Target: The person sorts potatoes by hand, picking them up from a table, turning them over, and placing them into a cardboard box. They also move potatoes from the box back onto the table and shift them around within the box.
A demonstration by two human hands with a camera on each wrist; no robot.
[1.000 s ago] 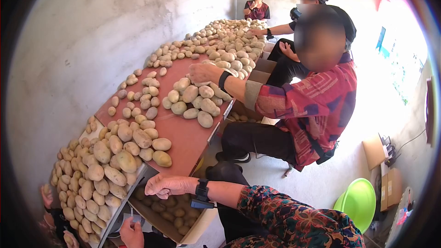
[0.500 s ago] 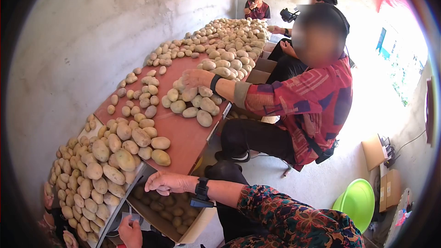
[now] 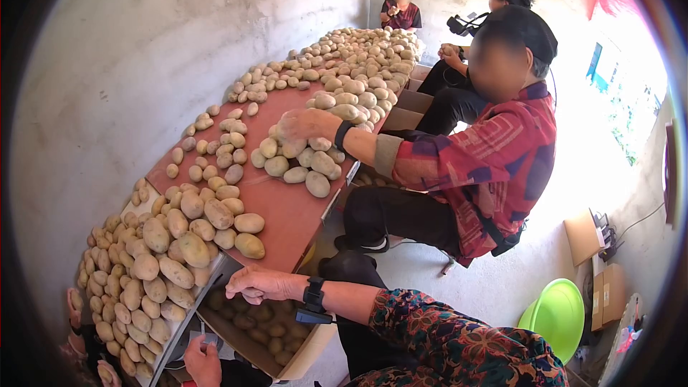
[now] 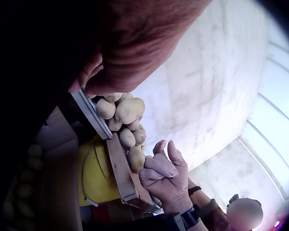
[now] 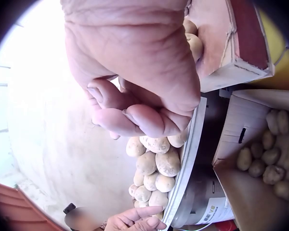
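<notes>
In the head view my right hand (image 3: 261, 284) hovers over a cardboard box (image 3: 315, 351) of potatoes, beside the near corner of the red board. Its fingers are loosely curled with nothing in them, as the right wrist view also shows. My left hand (image 3: 203, 362) is low at the metal table edge (image 4: 94, 115); in the right wrist view its fingers (image 5: 143, 211) stretch out right by that edge. A large heap of potatoes (image 3: 147, 267) lies on the near table, just beyond both hands.
A red board (image 3: 279, 226) carries more potatoes. Across it a person in a patterned red shirt (image 3: 494, 150) reaches over a small pile (image 3: 317, 184). Further people sit behind, and another person's hands (image 3: 74, 304) show at the left. A green basin (image 3: 555, 322) stands on the floor.
My hands have hardly moved. The neighbour's hand has shifted left over the small pile, and the person in black behind has drawn a hand back from the far potatoes.
</notes>
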